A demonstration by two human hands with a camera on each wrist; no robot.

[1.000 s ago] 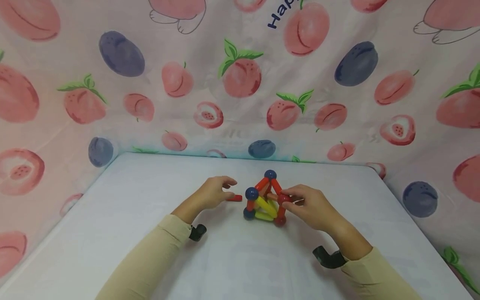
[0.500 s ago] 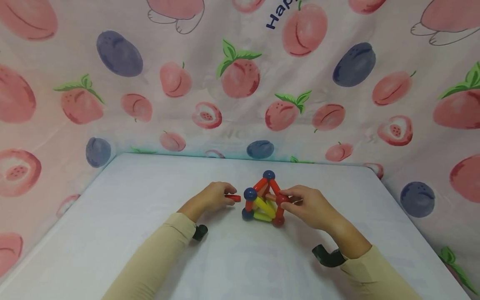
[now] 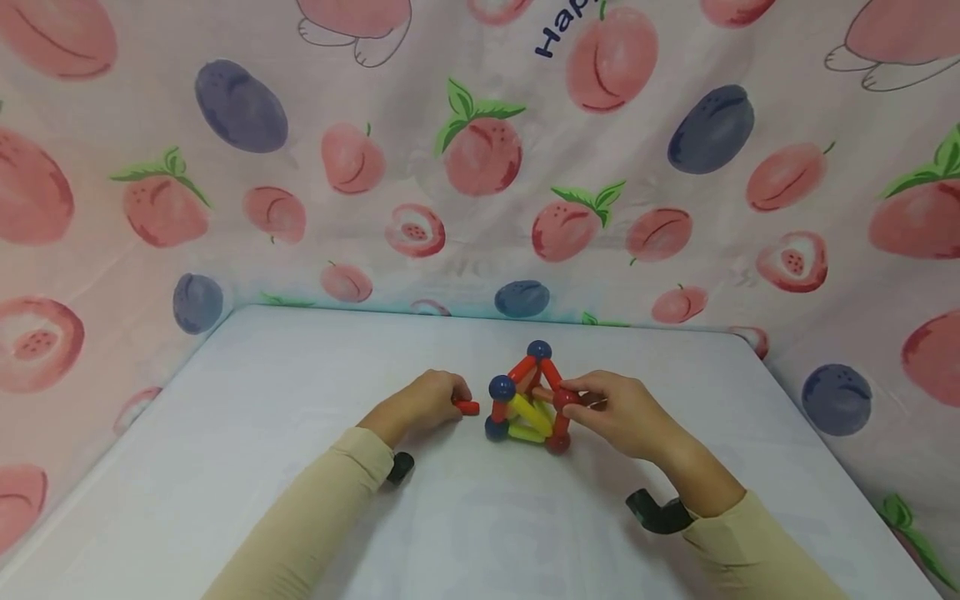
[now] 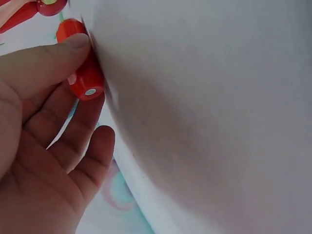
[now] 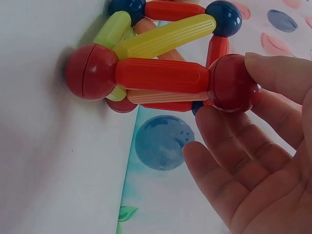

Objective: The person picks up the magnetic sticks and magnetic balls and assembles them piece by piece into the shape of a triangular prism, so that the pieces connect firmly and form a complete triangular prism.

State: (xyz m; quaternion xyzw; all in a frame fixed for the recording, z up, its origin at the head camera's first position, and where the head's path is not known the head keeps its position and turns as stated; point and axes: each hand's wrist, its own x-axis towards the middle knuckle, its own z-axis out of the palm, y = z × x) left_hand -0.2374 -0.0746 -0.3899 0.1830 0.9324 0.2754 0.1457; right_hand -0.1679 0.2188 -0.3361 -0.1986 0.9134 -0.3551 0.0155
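Observation:
My left hand (image 3: 429, 400) pinches a short red magnetic rod (image 3: 468, 407) low over the table, left of a built frame. The left wrist view shows the thumb across this red rod (image 4: 90, 73) and a round metal tip at its near end. The frame of magnetic rods and balls stands on the table, with red, yellow, light green and orange rods joining blue balls (image 3: 502, 387) and red balls. With thumb and fingers, my right hand (image 3: 618, 414) holds an upper red ball (image 5: 230, 83) at its right side. A red rod (image 5: 163, 75) links that ball to a lower red ball (image 5: 91, 71).
The white tabletop (image 3: 480, 525) reaches back to a hanging cloth (image 3: 420, 167) printed with fruit. Dark curved pieces (image 3: 660, 514) sit at both wrists, close above the table.
My left fingers have closed in on the red rod, and the rod has come slightly lower and nearer to me. The right hand and the frame stay in place.

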